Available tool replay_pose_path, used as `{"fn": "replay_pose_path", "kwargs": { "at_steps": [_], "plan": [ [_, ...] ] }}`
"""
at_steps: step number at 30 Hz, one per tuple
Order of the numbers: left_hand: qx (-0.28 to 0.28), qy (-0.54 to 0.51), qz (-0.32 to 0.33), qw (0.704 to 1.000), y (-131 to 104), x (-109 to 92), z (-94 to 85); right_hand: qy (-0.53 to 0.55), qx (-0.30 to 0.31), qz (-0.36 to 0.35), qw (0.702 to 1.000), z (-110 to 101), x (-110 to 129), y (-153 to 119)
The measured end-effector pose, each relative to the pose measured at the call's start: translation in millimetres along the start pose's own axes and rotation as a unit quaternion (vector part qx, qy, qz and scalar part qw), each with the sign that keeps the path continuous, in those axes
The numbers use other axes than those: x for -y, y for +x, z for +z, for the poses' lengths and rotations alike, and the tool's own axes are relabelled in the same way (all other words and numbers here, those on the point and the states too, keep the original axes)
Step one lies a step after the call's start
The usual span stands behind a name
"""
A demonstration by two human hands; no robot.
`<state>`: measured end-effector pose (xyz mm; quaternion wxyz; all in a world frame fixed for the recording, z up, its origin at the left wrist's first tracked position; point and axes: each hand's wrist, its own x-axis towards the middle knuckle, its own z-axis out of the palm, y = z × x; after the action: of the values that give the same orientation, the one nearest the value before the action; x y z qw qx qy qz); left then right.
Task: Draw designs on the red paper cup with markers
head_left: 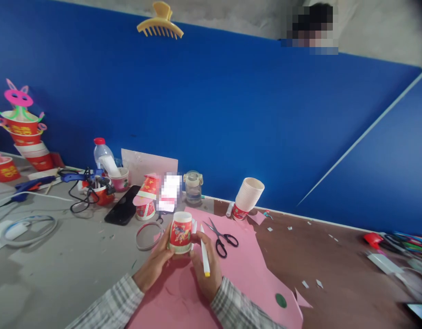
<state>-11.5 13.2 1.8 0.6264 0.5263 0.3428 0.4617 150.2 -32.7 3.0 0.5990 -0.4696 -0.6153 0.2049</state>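
Note:
A red and white patterned paper cup (pixel 181 232) is held upside down between my two hands, above a pink paper sheet (pixel 245 265). My left hand (pixel 156 261) grips the cup's left side, thumb near the lower rim. My right hand (pixel 208 265) is at the cup's right side and also holds a white marker (pixel 204 253) with a yellow end, slanting across the fingers. Black-handled scissors (pixel 221 238) lie partly open on the pink sheet, just right of my right hand. A roll of tape (pixel 149 236) rests left of the cup.
Behind stand a phone with a lit screen (pixel 168 193), a glass jar (pixel 193 187) and a stack of cups (pixel 249 196). A dark phone (pixel 123 205), glue gun (pixel 32 185) and cables are at left. A blue partition (pixel 214 105) closes the back; paper scraps lie at right.

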Motion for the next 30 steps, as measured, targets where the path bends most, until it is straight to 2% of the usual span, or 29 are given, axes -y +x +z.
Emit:
{"fn": "replay_pose_path", "kwargs": {
  "at_steps": [7,19,30],
  "plan": [
    [0.029,0.027,0.027,0.999,0,-9,7.0,-0.004,-0.007,-0.006,1.0,-1,0,2],
    [0.041,-0.066,0.012,0.997,2,-8,2.8,-0.011,-0.007,-0.004,1.0,-2,-3,-1],
    [0.037,0.015,0.033,0.999,4,-10,-0.2,-0.024,-0.005,-0.026,0.999,-4,2,0]
  ]
}}
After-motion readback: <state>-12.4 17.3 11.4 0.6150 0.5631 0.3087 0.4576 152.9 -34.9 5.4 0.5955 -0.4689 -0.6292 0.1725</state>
